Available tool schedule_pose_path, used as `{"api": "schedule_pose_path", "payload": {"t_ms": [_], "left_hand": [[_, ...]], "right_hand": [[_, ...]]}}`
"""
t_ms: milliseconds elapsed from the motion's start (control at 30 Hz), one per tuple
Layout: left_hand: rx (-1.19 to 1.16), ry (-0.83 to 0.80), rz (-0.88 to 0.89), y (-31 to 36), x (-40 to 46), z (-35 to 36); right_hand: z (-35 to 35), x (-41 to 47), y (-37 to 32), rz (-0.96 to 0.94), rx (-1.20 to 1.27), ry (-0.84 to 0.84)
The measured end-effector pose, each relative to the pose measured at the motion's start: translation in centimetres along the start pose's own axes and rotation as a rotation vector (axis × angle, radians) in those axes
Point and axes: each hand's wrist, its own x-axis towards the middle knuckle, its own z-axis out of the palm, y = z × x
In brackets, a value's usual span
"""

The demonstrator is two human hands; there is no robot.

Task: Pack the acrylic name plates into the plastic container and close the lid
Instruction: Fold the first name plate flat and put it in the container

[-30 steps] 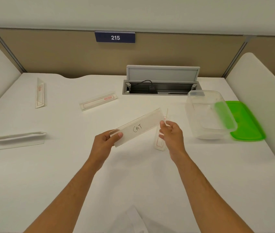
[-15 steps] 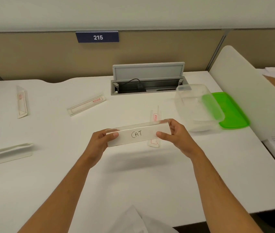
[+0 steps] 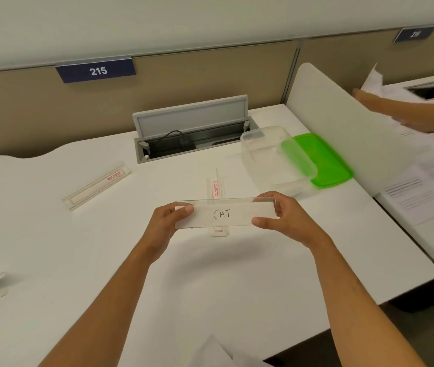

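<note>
Fingers (image 3: 188,209) still pinching CAT plate (image 3: 224,214), now level

White desk (image 3: 210,274) — plates (image 3: 96,187), container (image 3: 277,157), perhaps its lid (image 3: 324,160).

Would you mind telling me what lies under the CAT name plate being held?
Another name plate lies on the desk beneath the CAT name plate; its red-labelled far end and near tip show, while its middle is covered.
</note>
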Motion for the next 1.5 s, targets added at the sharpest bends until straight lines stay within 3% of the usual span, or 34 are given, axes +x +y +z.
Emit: {"api": "schedule_pose_path", "payload": {"t_ms": [467, 733, 867, 1133, 1500], "left_hand": [[0.014, 0.175, 0.036, -0.8, 8.7, 9.6], [0.12, 0.179, 0.053, -0.2, 14.2, 14.3], [0.193, 0.283, 0.04, -0.4, 16.1, 15.8], [0.438, 0.403, -0.132, -2.4, 18.7, 17.4], [0.327, 0.425, -0.14, -3.9, 19.0, 18.1]], "right_hand": [[-10.2, 3.1, 3.4, -0.012, 0.107, 0.144], [-15.0, 4.9, 4.5, -0.025, 0.223, 0.323], [-16.3, 6.2, 4.4, -0.015, 0.196, 0.436], [-15.7, 8.1, 4.4, 0.076, -0.243, 0.684], [-11.9, 12.7, 4.6, 0.109, -0.695, 0.619]]}}
